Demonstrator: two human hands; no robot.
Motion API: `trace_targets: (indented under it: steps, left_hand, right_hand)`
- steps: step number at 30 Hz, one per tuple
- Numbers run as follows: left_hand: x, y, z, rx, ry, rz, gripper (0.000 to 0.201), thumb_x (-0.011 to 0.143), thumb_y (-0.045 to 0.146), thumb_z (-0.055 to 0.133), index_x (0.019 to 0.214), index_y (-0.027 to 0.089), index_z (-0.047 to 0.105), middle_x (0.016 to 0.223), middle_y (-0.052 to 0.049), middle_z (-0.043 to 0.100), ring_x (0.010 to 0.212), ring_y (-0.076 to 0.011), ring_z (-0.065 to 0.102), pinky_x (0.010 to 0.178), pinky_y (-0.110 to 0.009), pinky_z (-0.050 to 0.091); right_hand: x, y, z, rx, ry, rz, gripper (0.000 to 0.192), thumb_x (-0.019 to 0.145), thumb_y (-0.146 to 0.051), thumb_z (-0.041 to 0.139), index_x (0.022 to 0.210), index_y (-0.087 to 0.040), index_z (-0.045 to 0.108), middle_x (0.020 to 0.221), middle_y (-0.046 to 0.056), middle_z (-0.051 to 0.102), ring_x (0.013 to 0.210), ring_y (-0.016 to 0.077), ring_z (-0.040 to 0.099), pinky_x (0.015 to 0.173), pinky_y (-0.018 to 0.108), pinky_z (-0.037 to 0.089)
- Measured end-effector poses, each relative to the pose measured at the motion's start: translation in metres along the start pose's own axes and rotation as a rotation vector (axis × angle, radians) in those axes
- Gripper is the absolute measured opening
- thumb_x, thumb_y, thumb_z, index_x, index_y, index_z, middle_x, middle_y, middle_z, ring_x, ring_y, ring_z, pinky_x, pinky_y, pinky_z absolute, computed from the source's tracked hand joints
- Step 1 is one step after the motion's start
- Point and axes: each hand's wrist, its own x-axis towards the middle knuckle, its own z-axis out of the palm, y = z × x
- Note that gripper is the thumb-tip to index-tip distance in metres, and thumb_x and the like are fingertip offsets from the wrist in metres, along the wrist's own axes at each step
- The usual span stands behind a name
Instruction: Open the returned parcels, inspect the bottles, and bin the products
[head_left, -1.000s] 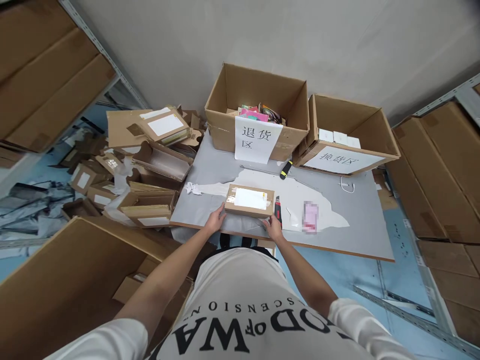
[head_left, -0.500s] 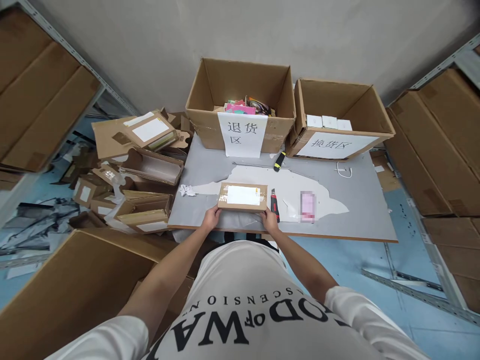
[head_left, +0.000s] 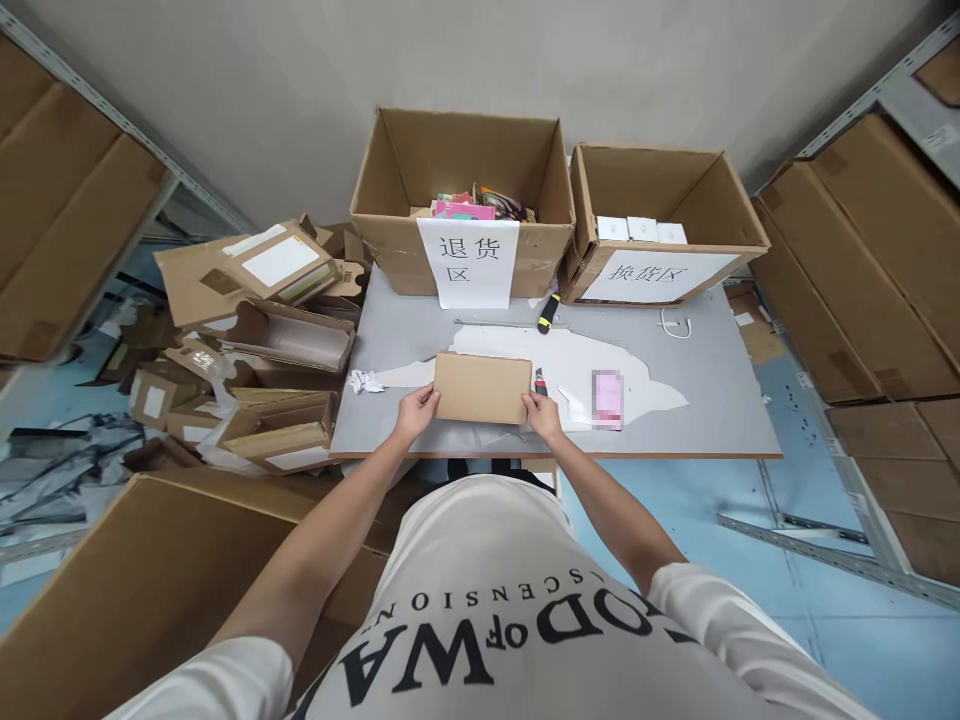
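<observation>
A small brown cardboard box [head_left: 483, 389] is held between my two hands above the front of the table [head_left: 720, 425]. Its plain side faces up, and no label shows on it. My left hand [head_left: 417, 412] is closed on the box's left end, and my right hand [head_left: 542, 412] pinches the right end. Partly covered by my right hand, a red and black utility knife [head_left: 541, 381] lies beside the box. Farther right is a pink, blurred card or packet [head_left: 607, 400]. A crumpled piece of white paper [head_left: 367, 382] sits left of my left hand.
Two large cardboard boxes with handwritten signs, one holding colourful packages [head_left: 465, 210] and one holding white boxes [head_left: 643, 229], stand along the back. A yellow and black tool [head_left: 548, 313] lies before them. Opened cartons [head_left: 289, 335] pile up at left; a big carton [head_left: 150, 570] stands below.
The cardboard box has been turned so its white label no longer shows and a plain brown side faces up. Both hands stay on its ends. The view has shifted slightly.
</observation>
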Motion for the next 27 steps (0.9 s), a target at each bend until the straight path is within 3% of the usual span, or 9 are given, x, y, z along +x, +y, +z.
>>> trace_targets:
  steps: [8, 14, 20, 23, 27]
  left_hand:
    - [-0.001, -0.013, 0.012, -0.247, -0.030, -0.138, 0.078, 0.054, 0.049, 0.082, 0.118, 0.008, 0.063, 0.122, -0.018, 0.064, 0.120, -0.0344, 0.056, 0.104, -0.050, 0.042]
    - [0.000, -0.020, 0.011, -0.292, -0.054, -0.121, 0.084, 0.053, 0.048, 0.083, 0.124, 0.011, 0.059, 0.128, -0.018, 0.060, 0.124, -0.0342, 0.052, 0.107, -0.051, 0.039]
    - [-0.003, -0.026, 0.011, -0.305, -0.051, -0.118, 0.089, 0.054, 0.055, 0.081, 0.127, 0.010, 0.057, 0.133, -0.019, 0.056, 0.127, -0.0343, 0.050, 0.109, -0.051, 0.037]
    - [-0.004, -0.027, 0.011, -0.317, -0.042, -0.122, 0.089, 0.055, 0.054, 0.081, 0.127, 0.010, 0.057, 0.135, -0.018, 0.054, 0.128, -0.0345, 0.049, 0.110, -0.051, 0.034]
    - [-0.004, -0.031, 0.014, -0.339, -0.015, -0.128, 0.091, 0.054, 0.054, 0.082, 0.127, 0.008, 0.055, 0.134, -0.020, 0.054, 0.128, -0.0349, 0.048, 0.110, -0.052, 0.034]
  right_hand:
    - [0.014, 0.004, 0.000, -0.085, -0.011, 0.067, 0.046, 0.094, -0.047, 0.037, 0.087, -0.018, 0.073, 0.086, 0.007, 0.074, 0.083, 0.0217, 0.066, 0.072, 0.026, 0.045]
    - [0.024, 0.001, -0.002, -0.122, -0.023, 0.087, 0.046, 0.094, -0.047, 0.040, 0.087, -0.019, 0.075, 0.088, 0.010, 0.074, 0.085, 0.0230, 0.067, 0.076, 0.028, 0.046]
    - [0.022, 0.005, 0.001, -0.084, -0.002, 0.096, 0.045, 0.093, -0.049, 0.040, 0.103, -0.020, 0.073, 0.098, 0.009, 0.074, 0.094, 0.0237, 0.067, 0.083, 0.031, 0.048]
    - [0.015, 0.019, -0.009, -0.108, 0.089, 0.076, 0.050, 0.095, -0.047, 0.034, 0.121, -0.017, 0.064, 0.113, 0.011, 0.070, 0.107, 0.0231, 0.063, 0.093, 0.032, 0.046]
    - [-0.002, 0.058, -0.043, -0.345, 0.287, 0.181, 0.057, 0.095, -0.039, 0.028, 0.139, -0.007, 0.044, 0.144, 0.017, 0.045, 0.137, 0.0247, 0.037, 0.112, 0.040, 0.029]
